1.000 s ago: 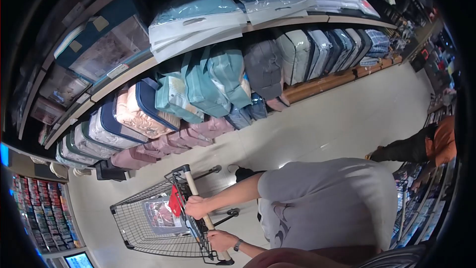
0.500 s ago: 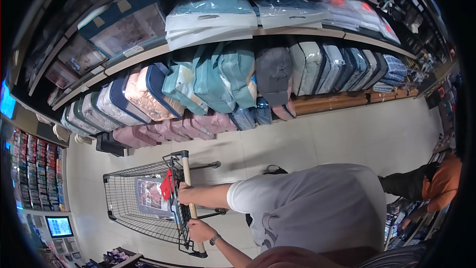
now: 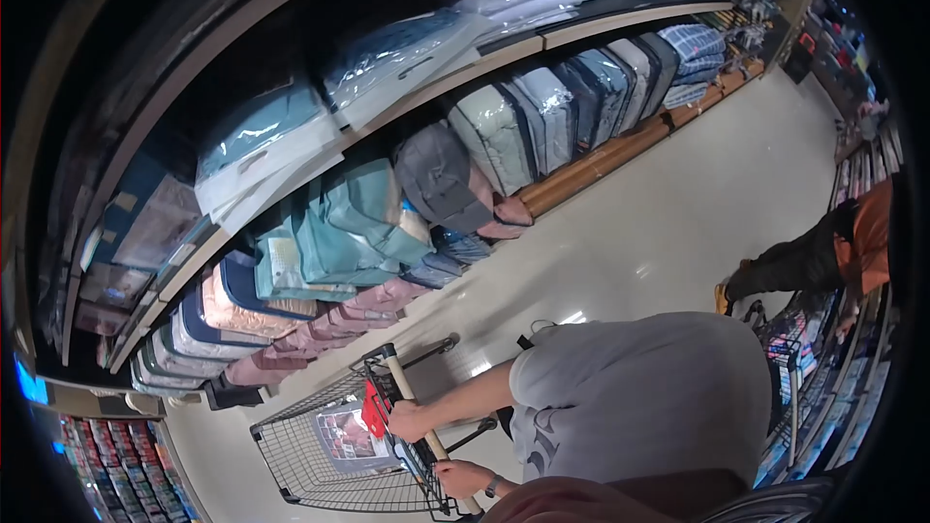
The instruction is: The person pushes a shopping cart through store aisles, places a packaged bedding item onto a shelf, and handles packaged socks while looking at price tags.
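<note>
My right hand point(image 3: 409, 420) is wrapped around the pale handle bar point(image 3: 435, 445) of a black wire shopping cart point(image 3: 291, 473). Lower in the view, my left hand point(image 3: 462, 477), with a dark watch point(image 3: 493, 486) at its wrist, also grips the bar. A clear-wrapped package point(image 3: 347, 438) with a printed front lies inside the cart. Beside my right hand, a red piece point(image 3: 374, 409) sits by the handle; its kind cannot be made out.
Shelves along the aisle hold folded bedding packs point(image 3: 492, 136), teal bags point(image 3: 344, 232), a grey bag point(image 3: 441, 177) and pink packs point(image 3: 339, 324). The tiled floor point(image 3: 668, 194) runs alongside. A person in an orange top point(image 3: 870, 232) stands at the right by another rack.
The view has turned, so the shelves now slant upward to the right. The cart and hands appear farther right and lower in view. Both hands stay on the handle.
</note>
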`<state>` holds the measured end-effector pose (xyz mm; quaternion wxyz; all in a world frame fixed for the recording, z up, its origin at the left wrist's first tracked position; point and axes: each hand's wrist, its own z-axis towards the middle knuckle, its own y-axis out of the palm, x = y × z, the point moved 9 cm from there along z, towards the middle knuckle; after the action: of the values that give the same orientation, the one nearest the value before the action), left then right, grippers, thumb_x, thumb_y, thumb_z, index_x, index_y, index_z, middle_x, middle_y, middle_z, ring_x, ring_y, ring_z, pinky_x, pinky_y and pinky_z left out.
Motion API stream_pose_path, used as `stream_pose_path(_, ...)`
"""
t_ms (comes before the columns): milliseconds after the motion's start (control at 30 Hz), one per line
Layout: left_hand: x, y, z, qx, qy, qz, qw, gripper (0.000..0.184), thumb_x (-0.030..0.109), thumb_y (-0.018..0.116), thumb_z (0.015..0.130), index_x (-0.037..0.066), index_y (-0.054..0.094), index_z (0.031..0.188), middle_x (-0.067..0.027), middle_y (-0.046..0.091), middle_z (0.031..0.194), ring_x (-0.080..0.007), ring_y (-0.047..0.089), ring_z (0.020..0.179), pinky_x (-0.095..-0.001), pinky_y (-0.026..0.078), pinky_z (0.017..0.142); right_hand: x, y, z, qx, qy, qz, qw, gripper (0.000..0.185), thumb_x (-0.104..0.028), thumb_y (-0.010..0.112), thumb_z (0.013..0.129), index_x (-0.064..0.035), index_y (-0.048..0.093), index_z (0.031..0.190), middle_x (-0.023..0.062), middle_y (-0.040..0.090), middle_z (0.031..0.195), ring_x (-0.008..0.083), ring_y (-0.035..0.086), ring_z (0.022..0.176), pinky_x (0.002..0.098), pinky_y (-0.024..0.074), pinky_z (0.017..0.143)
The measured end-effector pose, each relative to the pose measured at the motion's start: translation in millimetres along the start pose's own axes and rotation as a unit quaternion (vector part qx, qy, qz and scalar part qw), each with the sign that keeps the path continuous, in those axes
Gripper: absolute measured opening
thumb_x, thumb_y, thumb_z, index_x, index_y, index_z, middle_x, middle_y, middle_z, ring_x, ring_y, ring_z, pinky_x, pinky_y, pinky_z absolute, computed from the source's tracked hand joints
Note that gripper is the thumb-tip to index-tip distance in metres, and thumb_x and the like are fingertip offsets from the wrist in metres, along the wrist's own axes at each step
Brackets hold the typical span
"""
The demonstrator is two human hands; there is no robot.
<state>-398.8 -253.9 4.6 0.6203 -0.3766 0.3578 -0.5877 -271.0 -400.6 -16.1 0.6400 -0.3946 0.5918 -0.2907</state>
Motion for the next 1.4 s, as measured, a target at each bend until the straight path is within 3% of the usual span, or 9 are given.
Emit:
stream_pose_path(200, 80, -40, -42, 0.011, 0.074, -0.11, 0.991, 0.048, 0.028, 0.046, 0.099, 0.005, 0.07, 0.066, -0.0159, 0.065, 0.064, -0.0393, 0.061, 0.057, -0.0487, 0.045, 0.051, 41, -39, -77, 0.192, -0.009, 0.074, 0.979, 0.017, -0.019, 0.066, 0.075, -0.0039, 0.069, 0.069, 0.0162, 0.067, 0.062, 0.0346, 0.069, 0.056, 0.0457, 0.0537, 0.049)
stream_pose_path(533, 114, -32, -101, -0.061, 0.117, -0.193, 0.972, 0.029, 0.023, 0.055, 0.095, 0.009, 0.07, 0.075, -0.0107, 0.064, 0.07, -0.0358, 0.061, 0.063, -0.0463, 0.045, 0.057, 99, -44, -140, 0.007, 0.077, 0.08, 0.994, 0.019, -0.021, 0.064, 0.074, -0.0035, 0.07, 0.07, 0.0187, 0.068, 0.063, 0.037, 0.071, 0.061, 0.0478, 0.0544, 0.052)
stream_pose_path(667, 108, -30, -99, -0.107, -0.003, -0.199, 0.974, 0.022, 0.022, 0.059, 0.093, 0.011, 0.07, 0.078, -0.0086, 0.064, 0.072, -0.0344, 0.06, 0.065, -0.0453, 0.045, 0.059, 112, -67, -159, 0.093, 0.086, 0.054, 0.99, 0.015, -0.025, 0.064, 0.086, -0.0106, 0.062, 0.083, 0.014, 0.064, 0.059, 0.036, 0.067, 0.056, 0.0477, 0.0532, 0.052)
stream_pose_path(833, 92, -50, -81, -0.201, -0.096, -0.424, 0.878, 0.019, 0.002, 0.063, 0.08, 0.011, 0.072, 0.094, -0.0071, 0.069, 0.08, -0.0274, 0.066, 0.069, -0.038, 0.05, 0.064, 111, -76, -167, 0.093, 0.086, 0.129, 0.983, 0.006, -0.02, 0.07, 0.086, -0.0148, 0.07, 0.09, 0.0065, 0.062, 0.059, 0.0271, 0.064, 0.054, 0.0395, 0.0493, 0.051)
stream_pose_path(933, 78, -39, -65, -0.193, -0.173, -0.531, 0.807, 0.021, -0.008, 0.057, 0.075, 0.006, 0.069, 0.085, -0.0076, 0.067, 0.075, -0.0279, 0.065, 0.066, -0.0351, 0.048, 0.058, 126, -80, -156, 0.058, 0.149, 0.282, 0.946, 0.015, -0.001, 0.058, 0.093, -0.0053, 0.071, 0.098, -0.0002, 0.052, 0.059, 0.0043, 0.049, 0.054, 0.0248, 0.0393, 0.05)
stream_pose_path(1100, 0, -71, 30, -0.07, -0.16, -0.479, 0.86, 0.016, -0.01, 0.051, 0.075, 0.001, 0.062, 0.077, -0.0098, 0.059, 0.066, -0.0248, 0.057, 0.057, -0.0328, 0.044, 0.054, 132, -116, -52, 0.104, 0.126, 0.353, 0.921, 0.016, -0.003, 0.054, 0.1, -0.0012, 0.068, 0.094, 0.0002, 0.064, 0.084, 0.0016, 0.049, 0.067, 0.021, 0.0351, 0.056)
stream_pose_path(1233, -38, 41, 132, -0.137, -0.325, -0.559, 0.75, 0.018, 0.009, 0.05, 0.103, -0.001, 0.061, 0.092, -0.0053, 0.06, 0.076, -0.0127, 0.055, 0.069, -0.0269, 0.046, 0.067, 145, -59, 102, 0.002, 0.115, 0.309, 0.944, 0.014, -0.01, 0.057, 0.099, -0.0007, 0.067, 0.101, 0.0042, 0.066, 0.082, 0.0083, 0.058, 0.076, 0.0244, 0.0462, 0.069)
stream_pose_path(1333, -22, 149, 193, -0.238, -0.242, -0.457, 0.822, 0.026, 0.021, 0.057, 0.1, -0.003, 0.063, 0.108, -0.0159, 0.073, 0.093, -0.025, 0.072, 0.087, -0.0361, 0.054, 0.078, 241, 71, 198, -0.025, 0.123, 0.334, 0.934, 0.024, -0.018, 0.067, 0.092, 0.0005, 0.066, 0.107, 0.0098, 0.069, 0.086, 0.0183, 0.065, 0.079, 0.0323, 0.0524, 0.075)
stream_pose_path(1400, -2, 253, 199, -0.265, -0.259, -0.494, 0.787, 0.03, 0.025, 0.06, 0.097, -0.002, 0.063, 0.109, -0.0199, 0.072, 0.101, -0.0348, 0.07, 0.094, -0.0396, 0.053, 0.085, 285, 113, 238, 0.028, 0.116, 0.148, 0.982, 0.046, -0.033, 0.076, 0.082, 0.0031, 0.065, 0.109, 0.0164, 0.071, 0.097, 0.0312, 0.07, 0.088, 0.0385, 0.0548, 0.083)
